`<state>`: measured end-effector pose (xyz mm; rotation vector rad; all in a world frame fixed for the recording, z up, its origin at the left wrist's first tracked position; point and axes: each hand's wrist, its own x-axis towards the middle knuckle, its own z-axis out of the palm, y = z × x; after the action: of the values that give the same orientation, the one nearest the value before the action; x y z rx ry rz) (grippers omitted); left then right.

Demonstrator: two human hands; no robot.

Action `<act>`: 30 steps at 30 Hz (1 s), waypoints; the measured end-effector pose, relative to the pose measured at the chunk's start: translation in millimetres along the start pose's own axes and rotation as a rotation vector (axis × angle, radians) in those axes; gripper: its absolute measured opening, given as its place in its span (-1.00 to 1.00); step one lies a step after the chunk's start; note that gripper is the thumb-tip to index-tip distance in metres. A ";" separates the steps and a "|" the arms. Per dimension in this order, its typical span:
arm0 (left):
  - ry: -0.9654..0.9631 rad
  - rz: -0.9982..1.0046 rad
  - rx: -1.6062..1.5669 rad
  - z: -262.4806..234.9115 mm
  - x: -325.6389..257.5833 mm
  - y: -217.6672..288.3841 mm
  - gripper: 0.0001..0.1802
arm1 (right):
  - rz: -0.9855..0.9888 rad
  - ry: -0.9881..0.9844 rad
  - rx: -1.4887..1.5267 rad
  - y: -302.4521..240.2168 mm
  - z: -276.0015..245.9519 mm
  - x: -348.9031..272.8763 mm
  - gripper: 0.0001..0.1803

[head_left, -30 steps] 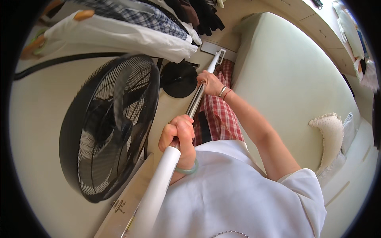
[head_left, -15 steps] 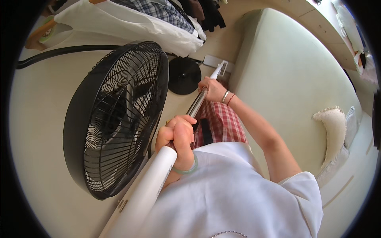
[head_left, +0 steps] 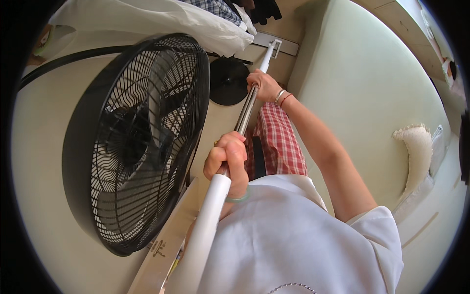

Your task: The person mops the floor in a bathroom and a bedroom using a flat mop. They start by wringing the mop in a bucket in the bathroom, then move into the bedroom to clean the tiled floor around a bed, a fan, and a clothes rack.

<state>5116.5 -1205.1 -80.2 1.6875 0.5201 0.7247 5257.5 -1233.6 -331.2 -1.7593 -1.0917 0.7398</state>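
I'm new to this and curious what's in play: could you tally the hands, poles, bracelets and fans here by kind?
Pole: 1
Hands: 2, left hand and right hand
Bracelets: 3, green bangle, silver bangle and red band
Fan: 1
Total: 7

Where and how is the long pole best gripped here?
Probably around the slim metal middle of the pole, hands spaced apart and fingers wrapped round: that stretch is straight and narrower than the white upper tube. Coming from the right seems best, since the fan stands to its left. The left hand and right hand both close around it.
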 end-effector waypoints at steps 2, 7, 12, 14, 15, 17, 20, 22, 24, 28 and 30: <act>-0.040 -0.020 -0.007 1.9 4.0 4.5 -0.71 | 0.033 0.045 0.017 -2.3 -2.2 -8.7 -0.94; -0.177 -0.013 -0.037 10.4 -5.6 -9.3 -0.71 | 0.086 0.177 0.033 13.1 -1.7 -37.7 -0.91; -0.316 -0.022 -0.057 21.2 -5.4 -25.9 -0.71 | 0.169 0.296 0.046 33.4 2.6 -60.8 -0.93; -0.359 -0.012 -0.079 24.7 -1.1 -33.5 -0.70 | 0.180 0.363 0.048 43.1 4.9 -63.6 -0.92; -0.387 -0.006 -0.080 27.4 2.3 -38.3 -0.70 | 0.186 0.384 0.041 51.1 4.1 -64.0 -0.91; -0.435 -0.012 -0.094 30.3 3.7 -46.3 -0.70 | 0.174 0.471 0.071 62.3 11.5 -71.0 -0.85; -0.451 0.036 -0.108 33.6 -5.8 -71.2 -0.69 | 0.202 0.539 0.058 74.3 14.4 -75.8 -0.85; -0.470 0.057 -0.131 25.8 -9.8 -83.9 -0.69 | 0.222 0.597 0.047 81.8 35.8 -77.2 -0.87; -0.520 0.034 -0.146 12.6 -15.4 -95.2 -0.69 | 0.267 0.621 0.038 88.7 62.2 -83.4 -0.88; -0.557 -0.001 -0.195 -20.3 -29.9 -115.4 -0.68 | 0.319 0.620 0.043 78.9 109.0 -98.3 -0.88; -0.570 -0.037 -0.198 -31.6 -30.2 -118.3 -0.68 | 0.343 0.605 0.068 73.7 124.0 -96.8 -0.89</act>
<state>5077.3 -1176.1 -196.6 1.5990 0.0732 0.2333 5139.6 -1288.0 -446.5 -1.9514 -0.3608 0.3852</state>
